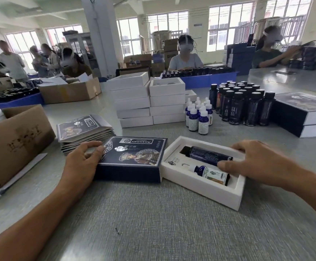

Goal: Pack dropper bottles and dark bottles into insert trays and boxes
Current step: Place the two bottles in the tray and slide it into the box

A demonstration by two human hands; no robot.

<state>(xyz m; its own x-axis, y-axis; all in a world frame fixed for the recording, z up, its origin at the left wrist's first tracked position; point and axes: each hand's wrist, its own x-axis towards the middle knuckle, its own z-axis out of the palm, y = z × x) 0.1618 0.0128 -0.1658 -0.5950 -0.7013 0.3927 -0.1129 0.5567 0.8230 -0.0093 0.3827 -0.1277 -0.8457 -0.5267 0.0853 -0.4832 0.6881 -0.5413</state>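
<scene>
Head view, looking down over a grey tabletop (153, 213) toward the person's two bare hands.

Near the middle of the tabletop, slightly right, lies a white foam tray (200, 187), turned at an angle. In its far slot a dark bottle (208, 157) lies on its side; in the near slot a small blue dropper bottle (210, 172) lies on its side, white cap pointing left. The right hand (257, 161) rests over the tray's right end, fingers (236, 146) spread along the far rim and thumb pressing on the dropper bottle's body; it pinches nothing.

Just left of the tray, touching its corner, sits a dark blue printed box (132, 162). The left hand (81, 162) holds the box's left edge, fingers curled over its far-left corner.

Toward the far edge stand a stack of white trays (149, 100), a cluster of upright dropper bottles (198, 113) and a group of upright dark bottles (244, 104). Flat printed sleeves (83, 129) are piled at left, beside a cardboard carton (15, 144). Two finished boxes (304, 113) sit stacked at the right edge.

Judgement: the filled tray probably feels light but stiff, and the foam dents easily, so it is best lifted by its long side walls. The bottles look smooth and possibly glass, so they could roll out if the tray tilts. The box is thin card; hold it by its edges, not the lid face.
</scene>
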